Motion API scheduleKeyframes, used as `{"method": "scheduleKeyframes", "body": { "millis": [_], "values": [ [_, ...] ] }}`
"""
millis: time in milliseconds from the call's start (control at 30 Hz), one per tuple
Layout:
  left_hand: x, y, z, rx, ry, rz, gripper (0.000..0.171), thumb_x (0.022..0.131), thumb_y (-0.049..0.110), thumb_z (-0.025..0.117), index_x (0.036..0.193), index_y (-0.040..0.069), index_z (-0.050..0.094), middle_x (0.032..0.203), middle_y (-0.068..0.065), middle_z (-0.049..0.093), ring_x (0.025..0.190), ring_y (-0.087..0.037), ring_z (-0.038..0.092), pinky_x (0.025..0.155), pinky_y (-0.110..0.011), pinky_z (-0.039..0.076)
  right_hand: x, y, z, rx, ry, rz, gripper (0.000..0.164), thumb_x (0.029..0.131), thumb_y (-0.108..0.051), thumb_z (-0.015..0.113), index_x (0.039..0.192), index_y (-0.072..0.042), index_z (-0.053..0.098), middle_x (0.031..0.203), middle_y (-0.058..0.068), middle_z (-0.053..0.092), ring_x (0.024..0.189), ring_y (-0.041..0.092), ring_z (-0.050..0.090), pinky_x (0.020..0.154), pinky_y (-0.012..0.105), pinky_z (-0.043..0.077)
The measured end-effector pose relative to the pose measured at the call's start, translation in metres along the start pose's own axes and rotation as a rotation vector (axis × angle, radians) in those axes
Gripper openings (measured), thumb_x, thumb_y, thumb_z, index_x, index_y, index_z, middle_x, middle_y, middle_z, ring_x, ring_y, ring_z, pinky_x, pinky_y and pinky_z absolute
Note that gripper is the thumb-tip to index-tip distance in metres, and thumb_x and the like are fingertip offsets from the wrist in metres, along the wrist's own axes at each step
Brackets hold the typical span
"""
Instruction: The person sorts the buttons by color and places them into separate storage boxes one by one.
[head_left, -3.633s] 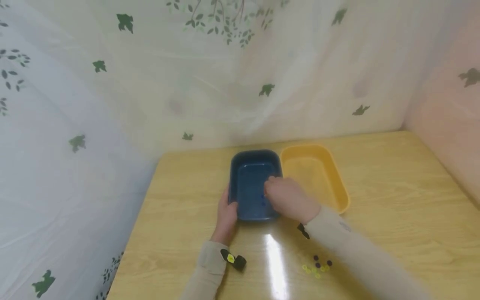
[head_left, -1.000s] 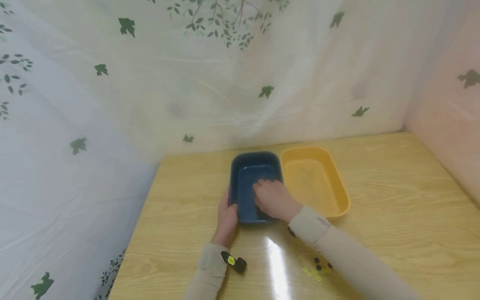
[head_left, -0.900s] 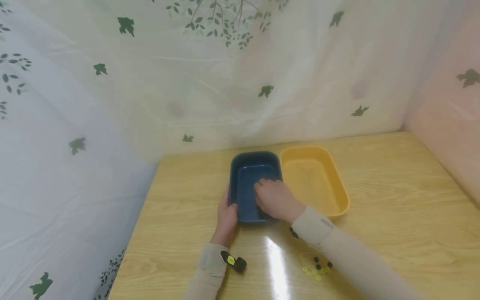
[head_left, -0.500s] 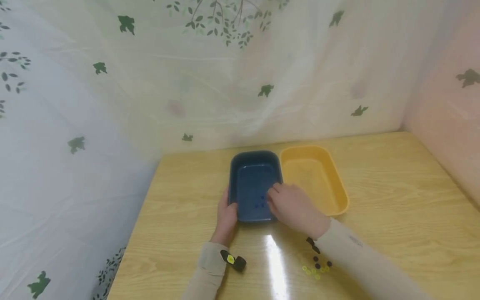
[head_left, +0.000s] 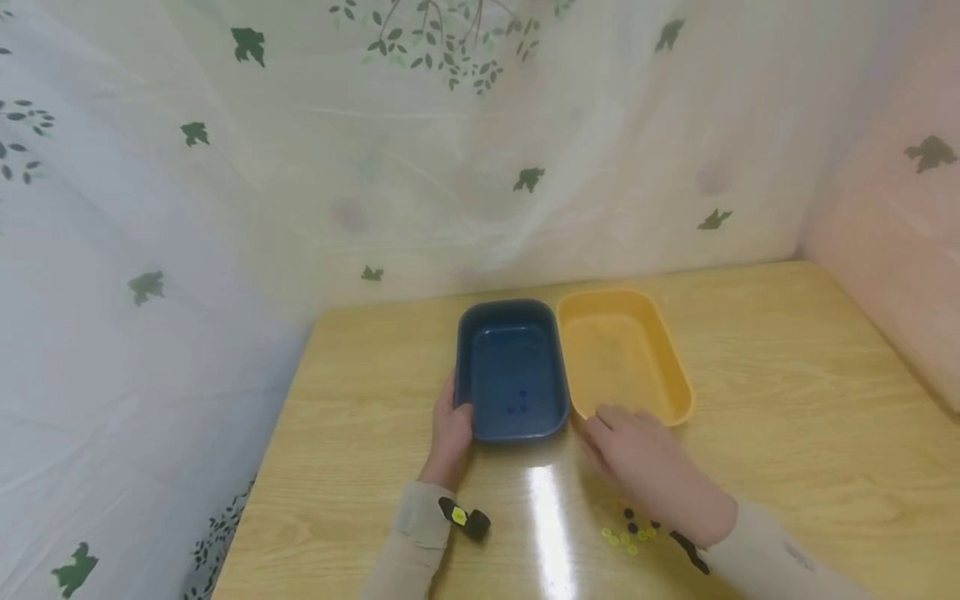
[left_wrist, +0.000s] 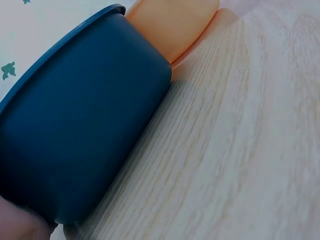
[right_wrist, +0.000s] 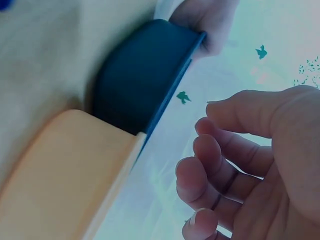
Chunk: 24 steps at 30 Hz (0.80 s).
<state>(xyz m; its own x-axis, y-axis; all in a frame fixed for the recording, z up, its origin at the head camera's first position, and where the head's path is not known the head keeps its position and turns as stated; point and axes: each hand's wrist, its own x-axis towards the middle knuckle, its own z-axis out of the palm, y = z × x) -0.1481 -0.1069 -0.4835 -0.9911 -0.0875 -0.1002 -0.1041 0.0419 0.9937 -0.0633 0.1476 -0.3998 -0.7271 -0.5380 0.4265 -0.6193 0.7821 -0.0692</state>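
My left hand grips the left side of a dark blue tray, thumb at its rim. In the left wrist view, the blue tray's outer wall fills much of the picture and only a bit of the hand shows. Inside the tray lie three small dark blue pieces near its front. My right hand hovers by the front edge of a yellow tray. Its fingers are loosely bent with nothing between them, as the right wrist view shows.
On the wooden table, below the right hand, lie several small yellow rings and a few dark round pieces. The two trays stand side by side near the back. A leaf-printed curtain closes off the back and sides.
My right hand has come out of the blue tray toward the right front, its fingers loosened. Three pieces show in the tray, where two showed at first. The left hand has stayed put.
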Motion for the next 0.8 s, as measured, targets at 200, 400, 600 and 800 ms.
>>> {"method": "scheduleKeyframes", "body": {
  "millis": [200, 400, 600, 800],
  "values": [
    [-0.001, 0.001, 0.0, -0.005, 0.002, 0.005, 0.076, 0.082, -0.009, 0.04, 0.153, 0.018, 0.031, 0.156, -0.001, 0.031, 0.144, -0.023, 0.025, 0.118, -0.044, 0.019, -0.031, 0.005, 0.004, 0.039, 0.071, -0.021, 0.008, 0.084, -0.019, 0.062, 0.083, -0.011, 0.063, 0.074, -0.007, 0.048, 0.062, 0.01, 0.045, 0.05, 0.026, 0.039],
    [-0.001, 0.001, -0.001, -0.004, -0.004, 0.015, 0.076, 0.083, -0.011, 0.04, 0.153, 0.017, 0.029, 0.157, -0.004, 0.03, 0.144, -0.025, 0.024, 0.118, -0.045, 0.018, -0.059, 0.007, 0.007, 0.02, 0.03, 0.024, 0.007, 0.082, -0.021, 0.065, 0.081, -0.015, 0.063, 0.076, -0.009, 0.05, 0.064, 0.009, 0.05, 0.053, 0.029, 0.043],
    [0.0, 0.0, 0.0, -0.007, -0.01, 0.026, 0.077, 0.083, -0.012, 0.039, 0.153, 0.017, 0.03, 0.156, -0.002, 0.03, 0.144, -0.023, 0.024, 0.118, -0.043, 0.018, -0.078, 0.009, 0.012, 0.013, -0.134, 0.159, 0.015, 0.076, -0.018, 0.077, 0.081, -0.02, 0.064, 0.078, -0.013, 0.052, 0.068, 0.007, 0.051, 0.056, 0.026, 0.045],
    [0.0, 0.0, 0.001, 0.0, 0.012, 0.019, 0.077, 0.082, -0.01, 0.04, 0.152, 0.019, 0.033, 0.155, -0.001, 0.035, 0.143, -0.023, 0.027, 0.118, -0.044, 0.02, -0.091, 0.007, 0.017, 0.058, -0.275, 0.29, 0.01, 0.082, -0.02, 0.073, 0.086, -0.022, 0.065, 0.079, -0.016, 0.051, 0.072, 0.004, 0.051, 0.066, 0.029, 0.049]
  ]
}}
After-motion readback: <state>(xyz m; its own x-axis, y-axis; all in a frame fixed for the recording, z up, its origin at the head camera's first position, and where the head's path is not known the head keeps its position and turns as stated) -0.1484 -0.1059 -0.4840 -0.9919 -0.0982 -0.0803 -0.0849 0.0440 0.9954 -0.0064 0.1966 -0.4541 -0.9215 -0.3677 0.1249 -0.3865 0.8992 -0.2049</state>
